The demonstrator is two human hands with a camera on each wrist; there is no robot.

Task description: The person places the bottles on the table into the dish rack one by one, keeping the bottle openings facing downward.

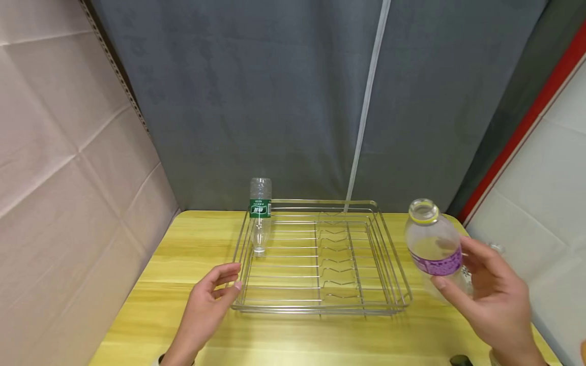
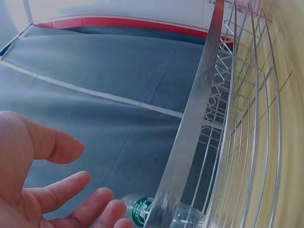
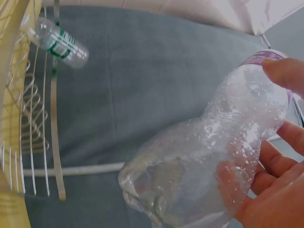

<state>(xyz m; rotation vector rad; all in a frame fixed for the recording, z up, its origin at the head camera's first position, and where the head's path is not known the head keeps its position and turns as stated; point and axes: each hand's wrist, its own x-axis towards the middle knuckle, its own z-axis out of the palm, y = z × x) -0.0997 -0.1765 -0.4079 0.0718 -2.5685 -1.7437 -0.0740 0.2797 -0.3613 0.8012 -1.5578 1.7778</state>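
Note:
My right hand (image 1: 499, 300) grips a clear plastic bottle (image 1: 432, 241) with a purple label band (image 1: 437, 263), to the right of the rack. Its uncapped mouth, with a yellow ring below it, points up; fingers and thumb lie on opposite sides of the body. A wire dish rack (image 1: 320, 308) stands mid-table. Inside, at its back left, a smaller clear bottle (image 1: 260, 207) with a green label stands upside down, neck lowest. My left hand (image 1: 208, 305), its fingers loosely bent and holding nothing, is beside the rack's left rim; the left wrist view shows a gap between them.
The yellow wood-patterned table (image 1: 151, 290) carries the rack. Behind my right hand shows the top of another clear object (image 1: 496, 247). A small dark object (image 1: 460, 360) lies at the front right. A grey curtain (image 1: 274, 101) hangs behind, with pale walls at both sides.

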